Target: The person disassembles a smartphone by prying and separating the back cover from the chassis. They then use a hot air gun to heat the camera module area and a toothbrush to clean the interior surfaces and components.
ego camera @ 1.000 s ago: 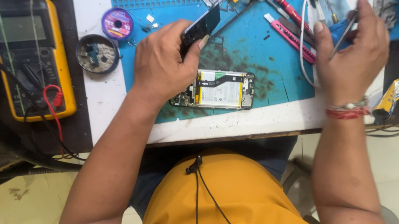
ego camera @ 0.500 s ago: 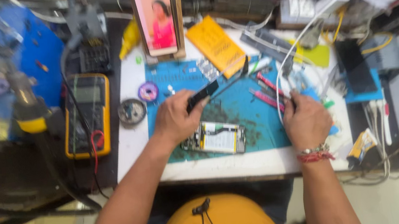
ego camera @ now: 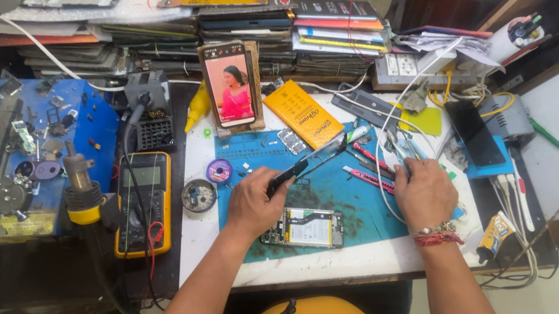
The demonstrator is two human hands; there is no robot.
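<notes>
Opened phone point(ego camera: 305, 228) lies on the blue mat point(ego camera: 340, 199), just below the left hand point(ego camera: 251, 202), which grips a dark-handled tool point(ego camera: 293, 171). Right hand point(ego camera: 425, 193), well apart, closes on tweezers point(ego camera: 397, 154) beside white cables point(ego camera: 382, 166). Beyond, upright phone point(ego camera: 228, 86); a slipping tool tip could likely scratch the exposed board.

Phone repair workshop: multimeter point(ego camera: 141, 202), opened phone point(ego camera: 304, 228), tools.
</notes>
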